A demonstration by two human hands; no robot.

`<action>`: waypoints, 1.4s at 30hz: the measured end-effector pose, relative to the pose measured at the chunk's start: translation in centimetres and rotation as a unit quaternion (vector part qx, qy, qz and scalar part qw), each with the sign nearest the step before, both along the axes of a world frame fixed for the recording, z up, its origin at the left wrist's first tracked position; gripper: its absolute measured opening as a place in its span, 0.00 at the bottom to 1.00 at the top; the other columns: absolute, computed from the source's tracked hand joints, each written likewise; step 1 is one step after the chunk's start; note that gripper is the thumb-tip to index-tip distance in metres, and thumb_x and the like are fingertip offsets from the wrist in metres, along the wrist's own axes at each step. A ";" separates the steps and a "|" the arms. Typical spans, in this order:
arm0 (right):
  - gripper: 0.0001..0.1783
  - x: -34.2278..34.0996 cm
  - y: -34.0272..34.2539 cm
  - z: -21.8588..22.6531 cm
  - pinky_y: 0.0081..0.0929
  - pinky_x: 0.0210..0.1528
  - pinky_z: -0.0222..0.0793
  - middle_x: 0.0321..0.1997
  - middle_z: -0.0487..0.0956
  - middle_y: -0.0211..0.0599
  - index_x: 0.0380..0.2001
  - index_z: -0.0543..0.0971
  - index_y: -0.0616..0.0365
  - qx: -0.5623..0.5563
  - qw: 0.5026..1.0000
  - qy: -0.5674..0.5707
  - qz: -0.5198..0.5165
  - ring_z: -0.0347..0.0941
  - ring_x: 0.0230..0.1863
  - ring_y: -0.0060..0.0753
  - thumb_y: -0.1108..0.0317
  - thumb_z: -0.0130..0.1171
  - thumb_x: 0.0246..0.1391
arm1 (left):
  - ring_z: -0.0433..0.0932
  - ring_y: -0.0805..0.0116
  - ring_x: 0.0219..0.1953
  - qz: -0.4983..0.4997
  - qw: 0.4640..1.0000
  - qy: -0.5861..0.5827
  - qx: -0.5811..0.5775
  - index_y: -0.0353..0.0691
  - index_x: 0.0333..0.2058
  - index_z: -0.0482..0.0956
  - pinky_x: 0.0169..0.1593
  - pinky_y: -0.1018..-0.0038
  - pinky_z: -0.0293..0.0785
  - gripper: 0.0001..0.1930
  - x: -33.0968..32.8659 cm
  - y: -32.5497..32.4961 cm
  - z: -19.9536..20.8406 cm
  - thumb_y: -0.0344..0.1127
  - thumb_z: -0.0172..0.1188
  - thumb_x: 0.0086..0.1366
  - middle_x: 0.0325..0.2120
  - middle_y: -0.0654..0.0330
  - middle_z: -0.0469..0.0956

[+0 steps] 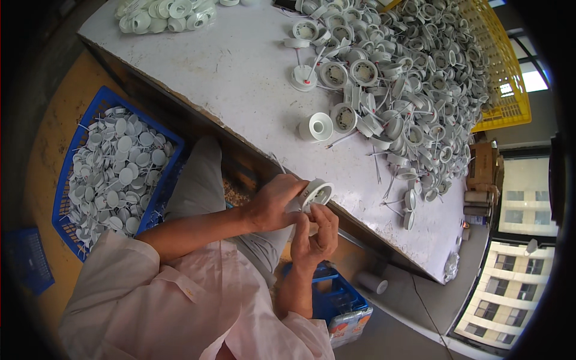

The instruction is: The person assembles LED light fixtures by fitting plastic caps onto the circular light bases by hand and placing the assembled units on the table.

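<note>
My left hand is closed around a white round plastic housing, its open side turned up toward the right. Inside the housing a paler part shows, too small to make out. A thin white wire sticks up beside my left hand. My right hand is closed in a pinch at the housing's lower rim, and the fingers hide whatever may be between them. Both hands are just off the table's front edge, above my lap. The nearest loose piece is a white cup-shaped ring on the table.
Heaped similar housings with wires cover the right of the white table, against a yellow crate. A bag of white rings lies far left. A blue basket of round white pieces stands left, and a blue stool below.
</note>
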State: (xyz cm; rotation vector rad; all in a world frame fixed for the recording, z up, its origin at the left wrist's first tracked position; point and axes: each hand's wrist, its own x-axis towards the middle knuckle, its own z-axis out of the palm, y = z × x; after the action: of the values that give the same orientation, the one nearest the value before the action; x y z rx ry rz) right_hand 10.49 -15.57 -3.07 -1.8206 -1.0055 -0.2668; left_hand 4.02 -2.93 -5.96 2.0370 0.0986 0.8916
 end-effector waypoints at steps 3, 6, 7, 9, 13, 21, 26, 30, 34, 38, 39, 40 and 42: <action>0.15 0.1 -0.2 0.0 0.21 0.32 0.70 0.40 0.77 0.41 0.40 0.78 0.63 0.028 0.999 0.024 -0.037 0.73 0.31 0.27 0.77 0.64 0.47 | 0.78 0.56 0.43 0.007 0.994 0.043 -0.104 0.31 0.53 0.68 0.51 0.67 0.72 0.32 -1.3 0.1 0.2 0.42 0.70 0.54 0.44 0.49 0.75; 0.14 0.9 0.5 -0.2 0.16 0.36 0.70 0.40 0.78 0.37 0.42 0.77 0.68 0.103 0.943 0.315 -0.022 0.73 0.35 0.19 0.70 0.62 0.55 | 0.77 0.57 0.43 -0.009 0.990 0.030 -0.140 0.31 0.54 0.67 0.48 0.70 0.73 0.33 -2.0 -0.1 0.8 0.42 0.69 0.55 0.42 0.50 0.75; 0.14 1.1 0.8 -0.5 0.16 0.36 0.70 0.40 0.78 0.37 0.42 0.77 0.68 0.103 0.943 0.314 -0.023 0.73 0.35 0.19 0.70 0.62 0.55 | 0.78 0.57 0.43 -0.012 0.993 0.039 -0.109 0.30 0.55 0.67 0.48 0.69 0.73 0.33 -2.1 -0.1 1.0 0.42 0.69 0.56 0.43 0.50 0.75; 0.12 1.2 1.6 -0.9 0.14 0.36 0.68 0.35 0.79 0.32 0.40 0.77 0.67 0.112 0.954 0.278 0.023 0.72 0.34 0.17 0.71 0.62 0.55 | 0.78 0.57 0.44 -0.013 0.996 0.048 -0.078 0.30 0.55 0.66 0.48 0.69 0.73 0.33 -2.4 -0.2 1.1 0.41 0.68 0.56 0.44 0.49 0.75; 0.09 0.6 2.2 -0.4 0.13 0.36 0.67 0.32 0.78 0.29 0.38 0.78 0.67 0.125 0.949 0.289 0.017 0.71 0.31 0.15 0.73 0.61 0.56 | 0.77 0.62 0.47 -0.020 0.987 0.013 -0.157 0.29 0.56 0.65 0.51 0.70 0.73 0.32 -2.6 -0.7 0.9 0.38 0.68 0.58 0.47 0.49 0.75; 0.10 0.6 3.3 -1.3 0.13 0.34 0.67 0.32 0.79 0.31 0.40 0.78 0.67 0.083 0.953 0.291 0.025 0.71 0.30 0.14 0.72 0.60 0.57 | 0.76 0.66 0.50 -0.090 0.934 0.073 -0.338 0.31 0.54 0.69 0.52 0.70 0.72 0.27 -3.5 0.8 0.4 0.35 0.64 0.58 0.46 0.51 0.77; 0.17 3.2 4.7 0.2 0.16 0.30 0.68 0.36 0.79 0.37 0.47 0.77 0.66 0.019 0.964 0.256 -0.069 0.72 0.32 0.19 0.69 0.60 0.56 | 0.76 0.74 0.46 -0.117 0.898 0.061 -0.420 0.30 0.54 0.68 0.48 0.76 0.74 0.25 -4.6 2.2 -2.5 0.35 0.64 0.61 0.45 0.57 0.77; 0.24 6.5 8.4 0.3 0.21 0.33 0.70 0.42 0.76 0.43 0.49 0.75 0.68 -0.044 0.988 0.143 -0.025 0.72 0.36 0.26 0.65 0.65 0.52 | 0.76 0.79 0.37 -0.084 0.898 0.114 -0.416 0.31 0.51 0.71 0.39 0.80 0.75 0.21 -5.9 3.1 0.1 0.36 0.62 0.63 0.37 0.60 0.79; 0.36 8.2 11.0 -1.3 0.29 0.41 0.70 0.49 0.70 0.45 0.54 0.72 0.65 -0.104 0.994 0.007 -0.009 0.69 0.44 0.35 0.56 0.72 0.44 | 0.73 0.82 0.29 -0.102 0.882 0.137 -0.439 0.33 0.48 0.73 0.31 0.82 0.72 0.17 -6.9 3.6 -0.5 0.36 0.60 0.64 0.30 0.65 0.78; 0.42 8.5 11.9 -1.2 0.32 0.51 0.66 0.51 0.69 0.47 0.55 0.71 0.67 -0.114 0.993 0.020 0.012 0.66 0.49 0.41 0.54 0.74 0.40 | 0.72 0.83 0.28 -0.103 0.866 0.092 -0.480 0.33 0.49 0.72 0.30 0.82 0.70 0.18 -7.3 3.7 -0.7 0.35 0.60 0.64 0.30 0.65 0.77; 0.41 8.3 12.0 -1.0 0.32 0.51 0.66 0.51 0.68 0.48 0.55 0.71 0.67 -0.108 0.992 0.056 0.020 0.66 0.52 0.42 0.55 0.75 0.39 | 0.72 0.83 0.28 -0.102 0.867 0.090 -0.480 0.33 0.49 0.72 0.30 0.82 0.70 0.18 -7.4 3.9 -0.6 0.35 0.60 0.64 0.30 0.65 0.77; 0.41 8.1 12.1 -0.9 0.32 0.51 0.66 0.51 0.68 0.48 0.55 0.71 0.67 -0.108 0.992 0.055 0.022 0.66 0.52 0.42 0.55 0.75 0.39 | 0.71 0.83 0.28 -0.108 0.854 0.089 -0.500 0.33 0.50 0.71 0.30 0.83 0.70 0.18 -7.5 4.1 -0.5 0.34 0.60 0.64 0.31 0.65 0.77; 0.40 7.7 12.1 -0.6 0.29 0.48 0.68 0.51 0.69 0.45 0.55 0.71 0.65 -0.106 0.989 0.096 0.031 0.67 0.50 0.40 0.56 0.75 0.40 | 0.71 0.84 0.28 -0.114 0.842 0.086 -0.520 0.33 0.51 0.71 0.29 0.83 0.69 0.19 -7.7 4.5 -0.8 0.34 0.60 0.64 0.32 0.65 0.77</action>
State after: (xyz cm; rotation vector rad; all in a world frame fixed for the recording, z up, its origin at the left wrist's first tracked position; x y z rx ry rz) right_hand 18.14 -3.49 -3.63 -1.9598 -0.9818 0.0557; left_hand -3.72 1.57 -6.75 1.0525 0.3492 0.3406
